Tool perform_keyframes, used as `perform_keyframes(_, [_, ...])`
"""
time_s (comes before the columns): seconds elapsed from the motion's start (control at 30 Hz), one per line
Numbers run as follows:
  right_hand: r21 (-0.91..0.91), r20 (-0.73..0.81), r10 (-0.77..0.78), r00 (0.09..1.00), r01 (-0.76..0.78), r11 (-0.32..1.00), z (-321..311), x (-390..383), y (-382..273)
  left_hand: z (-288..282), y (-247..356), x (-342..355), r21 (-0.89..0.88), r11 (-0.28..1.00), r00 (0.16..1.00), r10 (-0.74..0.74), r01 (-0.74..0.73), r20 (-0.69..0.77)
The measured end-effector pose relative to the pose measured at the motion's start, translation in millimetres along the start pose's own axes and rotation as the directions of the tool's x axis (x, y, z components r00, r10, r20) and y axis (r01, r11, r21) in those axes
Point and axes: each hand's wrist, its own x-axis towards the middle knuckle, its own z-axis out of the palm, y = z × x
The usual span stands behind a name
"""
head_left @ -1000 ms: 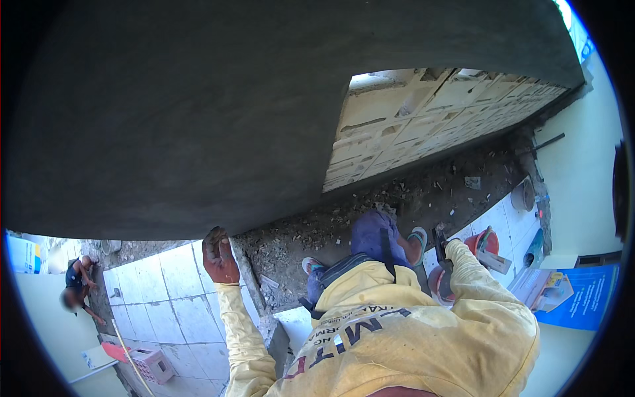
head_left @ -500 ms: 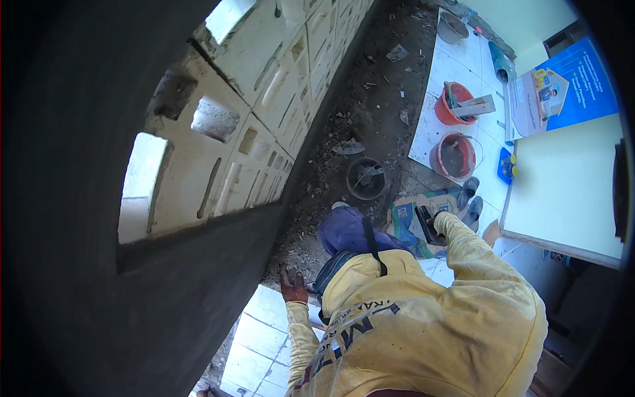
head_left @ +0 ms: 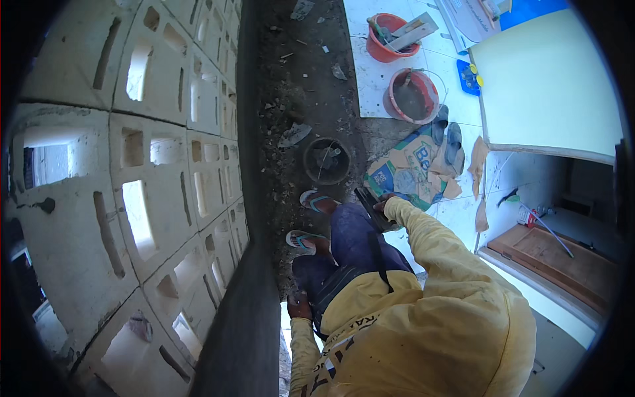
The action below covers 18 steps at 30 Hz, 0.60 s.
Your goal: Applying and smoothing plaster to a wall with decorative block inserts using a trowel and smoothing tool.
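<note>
My right hand (head_left: 384, 202) is closed around a dark, flat, oblong plastering float (head_left: 368, 200), held just above my right thigh. My left hand (head_left: 299, 306) hangs low beside my left knee, near the foot of the wall. Its fingers are partly in shadow, and nothing shows in it. In front of my sandalled feet, a dark bucket (head_left: 308, 171) with a thin wire handle sits on the dirt. Right of it lies a flattened paper sack (head_left: 401, 177), printed in green and blue.
Pierced pale blocks form a wall (head_left: 99, 159) on the left above a smooth grey band. Ahead right, a red bucket (head_left: 374, 51) holds tools and another red bucket (head_left: 390, 99) holds grey mix. Dark sandals (head_left: 452, 142) lie by the sack. A wooden panel (head_left: 536, 255) lies at right.
My view has swung left toward the block wall, so the buckets and sack appear farther left. My feet have come into sight. The float stays in my right hand.
</note>
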Motion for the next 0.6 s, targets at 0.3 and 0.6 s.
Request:
perform_keyframes(0.3, [0.133, -0.012, 0.069, 0.998, -0.067, 0.989, 20.7, -24.4, 92.7, 11.4, -71.3, 72.3, -0.027, 0.984, 0.982, 0.178, -0.176, 0.058])
perform_keyframes(0.6, [0.475, -0.417, 0.027, 0.909, 0.192, 0.859, -139.5, 92.9, 44.3, 20.8, -105.4, 66.7, 0.109, 0.943, 0.923, -0.331, 0.315, 0.196])
